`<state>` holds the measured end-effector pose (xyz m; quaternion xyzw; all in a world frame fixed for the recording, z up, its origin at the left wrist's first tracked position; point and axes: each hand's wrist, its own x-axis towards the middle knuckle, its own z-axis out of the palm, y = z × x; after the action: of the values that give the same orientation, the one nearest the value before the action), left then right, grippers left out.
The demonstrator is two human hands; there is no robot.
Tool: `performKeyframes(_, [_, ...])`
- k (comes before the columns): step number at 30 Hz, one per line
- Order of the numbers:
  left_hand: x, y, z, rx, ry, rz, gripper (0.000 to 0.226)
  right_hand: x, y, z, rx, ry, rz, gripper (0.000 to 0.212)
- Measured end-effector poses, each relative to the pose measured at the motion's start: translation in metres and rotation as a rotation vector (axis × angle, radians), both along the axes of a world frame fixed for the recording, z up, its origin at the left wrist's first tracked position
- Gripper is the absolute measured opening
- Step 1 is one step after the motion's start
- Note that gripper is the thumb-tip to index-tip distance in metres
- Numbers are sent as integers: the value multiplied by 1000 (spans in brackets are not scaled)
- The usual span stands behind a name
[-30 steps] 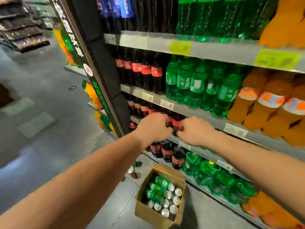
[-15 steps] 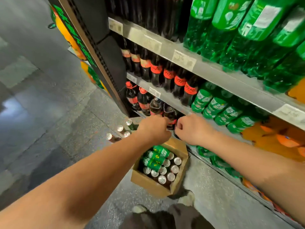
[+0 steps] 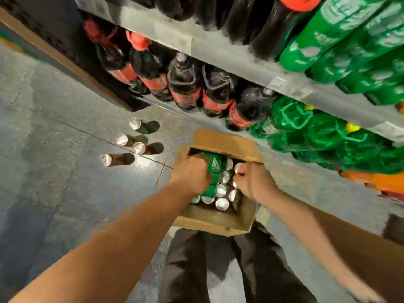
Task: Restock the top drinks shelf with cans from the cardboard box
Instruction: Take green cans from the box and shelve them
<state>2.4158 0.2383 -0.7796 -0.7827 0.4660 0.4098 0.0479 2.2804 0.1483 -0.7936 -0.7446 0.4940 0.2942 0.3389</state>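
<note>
Cardboard box (image 3: 220, 225) on floor (image 3: 65, 176) below shelves (image 3: 218, 54); upright cans (image 3: 221, 190) inside. Left grip (image 3: 189, 178) curled round green can (image 3: 215, 169) lying atop them. Right grip (image 3: 256, 183) curled over can tops; hold unclear. Wrap fully round can body, lift straight up clear of box wall.

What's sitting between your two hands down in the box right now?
Head view: a green can lying on its side by the left hand, then upright silver can tops reaching to the right hand, all inside the cardboard box.
</note>
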Motion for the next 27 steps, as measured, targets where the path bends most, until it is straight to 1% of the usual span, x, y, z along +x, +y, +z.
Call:
performKeyframes(2, [1, 5, -43, 35, 26, 12, 40, -4, 7, -42, 44, 1, -171, 34])
performKeyframes(3, [0, 8, -64, 50, 44, 43, 42, -8, 10, -65, 72, -8, -219, 36])
performKeyframes(5, [-4, 14, -100, 70, 83, 91, 44, -15, 16, -99, 106, -6, -236, 33])
performKeyframes(6, [-9, 17, -116, 85, 102, 94, 43, -17, 19, -115, 132, -26, -316, 29])
performKeyframes(7, [-13, 20, -130, 100, 117, 74, 43, -21, 21, -133, 129, -77, -372, 26])
performKeyframes(9, [-21, 24, -155, 114, 118, 4, 44, -29, 28, -167, 144, -152, -500, 31])
performKeyframes(10, [-23, 25, -165, 102, 102, -21, 46, -30, 31, -178, 199, -133, -607, 31])
performKeyframes(11, [-24, 25, -174, 84, 79, -36, 48, -31, 37, -185, 272, -90, -687, 27])
performKeyframes(13, [-24, 25, -190, 36, 31, -50, 51, -37, 52, -201, 375, 7, -913, 23])
performKeyframes(15, [-23, 24, -201, 16, -2, -49, 56, -40, 66, -214, 436, 22, -1099, 21])
performKeyframes(17, [-21, 25, -208, 23, -17, -16, 61, -39, 77, -219, 468, 2, -1193, 22])
performKeyframes(19, [-21, 31, -211, -47, -34, 85, 59, -41, 88, -224, 339, -30, -1073, 25])
performKeyframes(21, [-30, 41, -207, -120, -43, 263, 47, -43, 92, -225, 112, -129, -848, 29])
performKeyframes(22, [-37, 46, -203, -100, -36, 395, 42, -44, 91, -224, 16, -184, -723, 32])
performKeyframes(24, [-54, 54, -204, 64, 1, 779, 40, -42, 86, -222, -88, -285, -501, 36])
performKeyframes(26, [-66, 54, -214, 235, 60, 1216, 47, -38, 77, -220, -118, -375, -302, 42])
performKeyframes(27, [-70, 53, -220, 273, 86, 1411, 51, -35, 74, -221, -121, -424, -225, 45])
